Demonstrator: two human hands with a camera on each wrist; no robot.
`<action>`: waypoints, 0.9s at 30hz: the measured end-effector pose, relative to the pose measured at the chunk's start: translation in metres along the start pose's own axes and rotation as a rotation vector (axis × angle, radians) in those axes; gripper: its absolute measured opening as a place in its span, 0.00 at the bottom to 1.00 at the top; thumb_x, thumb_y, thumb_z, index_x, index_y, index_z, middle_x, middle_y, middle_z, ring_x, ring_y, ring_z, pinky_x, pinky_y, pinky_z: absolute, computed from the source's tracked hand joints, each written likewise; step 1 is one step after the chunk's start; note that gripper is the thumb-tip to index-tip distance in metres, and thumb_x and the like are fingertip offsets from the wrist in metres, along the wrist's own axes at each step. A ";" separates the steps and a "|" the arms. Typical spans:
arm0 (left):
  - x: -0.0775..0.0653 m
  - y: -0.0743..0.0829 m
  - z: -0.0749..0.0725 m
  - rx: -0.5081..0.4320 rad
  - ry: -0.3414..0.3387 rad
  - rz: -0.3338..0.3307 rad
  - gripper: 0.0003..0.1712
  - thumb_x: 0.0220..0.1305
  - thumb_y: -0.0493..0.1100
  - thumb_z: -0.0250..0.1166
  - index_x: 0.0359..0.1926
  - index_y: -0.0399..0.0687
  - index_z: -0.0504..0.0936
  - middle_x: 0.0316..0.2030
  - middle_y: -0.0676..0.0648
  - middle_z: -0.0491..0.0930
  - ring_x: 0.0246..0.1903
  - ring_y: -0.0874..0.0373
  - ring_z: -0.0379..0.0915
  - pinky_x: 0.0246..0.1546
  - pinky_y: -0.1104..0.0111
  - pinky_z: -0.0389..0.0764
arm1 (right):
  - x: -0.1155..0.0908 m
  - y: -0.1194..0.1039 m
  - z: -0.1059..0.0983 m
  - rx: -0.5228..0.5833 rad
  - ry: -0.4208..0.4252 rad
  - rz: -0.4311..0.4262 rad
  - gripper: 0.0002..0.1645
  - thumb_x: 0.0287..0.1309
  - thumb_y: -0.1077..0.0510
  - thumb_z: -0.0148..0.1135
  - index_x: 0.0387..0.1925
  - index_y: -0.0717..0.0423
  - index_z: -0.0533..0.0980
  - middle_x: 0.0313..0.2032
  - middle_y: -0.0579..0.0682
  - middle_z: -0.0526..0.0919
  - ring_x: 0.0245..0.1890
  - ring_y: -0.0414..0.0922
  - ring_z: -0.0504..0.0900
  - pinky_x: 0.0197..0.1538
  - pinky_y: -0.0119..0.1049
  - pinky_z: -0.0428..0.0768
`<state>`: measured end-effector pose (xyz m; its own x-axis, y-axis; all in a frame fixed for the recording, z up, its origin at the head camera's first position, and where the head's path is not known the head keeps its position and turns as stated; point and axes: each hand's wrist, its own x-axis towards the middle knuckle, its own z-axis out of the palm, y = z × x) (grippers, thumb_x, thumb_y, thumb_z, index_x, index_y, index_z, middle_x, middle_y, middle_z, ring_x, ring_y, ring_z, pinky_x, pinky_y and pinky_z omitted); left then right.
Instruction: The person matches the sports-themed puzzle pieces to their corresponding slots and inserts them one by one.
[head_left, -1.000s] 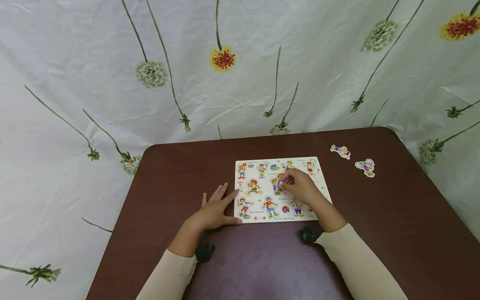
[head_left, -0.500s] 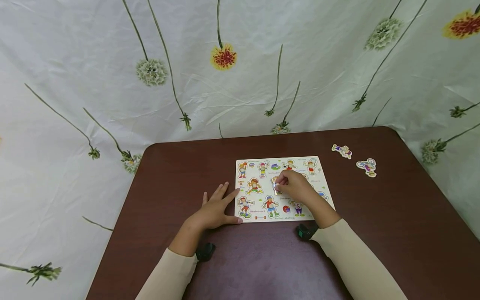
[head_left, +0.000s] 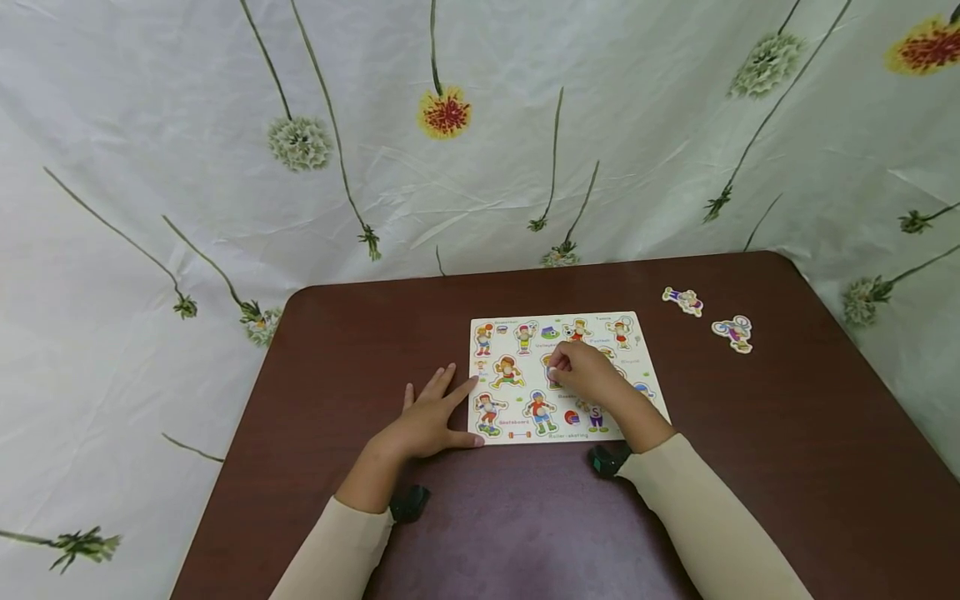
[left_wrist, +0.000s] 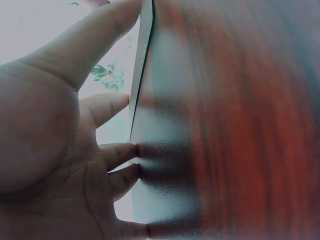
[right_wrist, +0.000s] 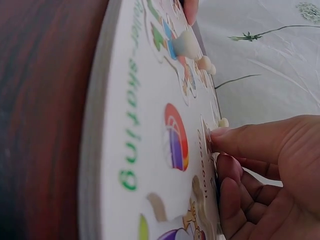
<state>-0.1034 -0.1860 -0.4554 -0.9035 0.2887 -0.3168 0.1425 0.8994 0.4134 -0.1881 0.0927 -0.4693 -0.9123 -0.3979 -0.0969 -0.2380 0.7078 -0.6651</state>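
Observation:
A white knobbed puzzle board (head_left: pixel 533 377) with printed sports figures lies on the table. My right hand (head_left: pixel 587 372) is over its middle, pinching a figure-shaped puzzle piece (head_left: pixel 547 368) between thumb and fingers. That piece lies at the figure outline by the word "Baseball"; the hand covers most of it, and I cannot tell whether it sits flush. In the right wrist view, the thumb (right_wrist: pixel 240 139) is low against the board. My left hand (head_left: pixel 426 422) rests spread at the board's left edge, thumb and index finger touching it, other fingertips (left_wrist: pixel 131 171) on the table.
Two loose puzzle pieces, one a lying figure (head_left: pixel 683 301) and one with a bicycle (head_left: pixel 732 334), are at the table's back right. Pale knobs (right_wrist: pixel 186 45) stick up from pieces in the board. A flowered cloth (head_left: pixel 487 183) hangs behind the brown table (head_left: pixel 367 333).
My right hand has moved a little left with the piece, from beside the baseball outline to over it. The left hand stays at the board's edge.

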 end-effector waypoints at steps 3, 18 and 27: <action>0.000 0.000 0.001 -0.002 0.000 -0.001 0.56 0.51 0.67 0.69 0.76 0.67 0.51 0.78 0.45 0.39 0.78 0.48 0.31 0.70 0.35 0.31 | 0.000 -0.001 0.000 -0.013 -0.002 0.000 0.04 0.60 0.59 0.64 0.35 0.54 0.77 0.32 0.48 0.79 0.33 0.42 0.75 0.39 0.34 0.74; 0.001 0.001 0.000 0.001 -0.006 -0.005 0.56 0.51 0.67 0.69 0.76 0.68 0.50 0.78 0.45 0.39 0.78 0.48 0.30 0.70 0.36 0.30 | -0.002 -0.001 -0.001 -0.020 0.016 0.011 0.05 0.59 0.56 0.65 0.33 0.53 0.77 0.31 0.47 0.79 0.33 0.42 0.75 0.40 0.35 0.73; 0.001 0.001 0.000 0.004 0.003 -0.003 0.56 0.51 0.68 0.69 0.76 0.67 0.50 0.78 0.45 0.38 0.78 0.49 0.30 0.70 0.35 0.30 | -0.004 -0.001 -0.002 0.014 0.014 0.046 0.08 0.59 0.53 0.66 0.36 0.52 0.79 0.32 0.46 0.80 0.34 0.41 0.76 0.41 0.34 0.73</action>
<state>-0.1042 -0.1851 -0.4555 -0.9053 0.2847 -0.3152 0.1410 0.9015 0.4092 -0.1846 0.0947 -0.4664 -0.9266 -0.3571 -0.1177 -0.1912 0.7171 -0.6703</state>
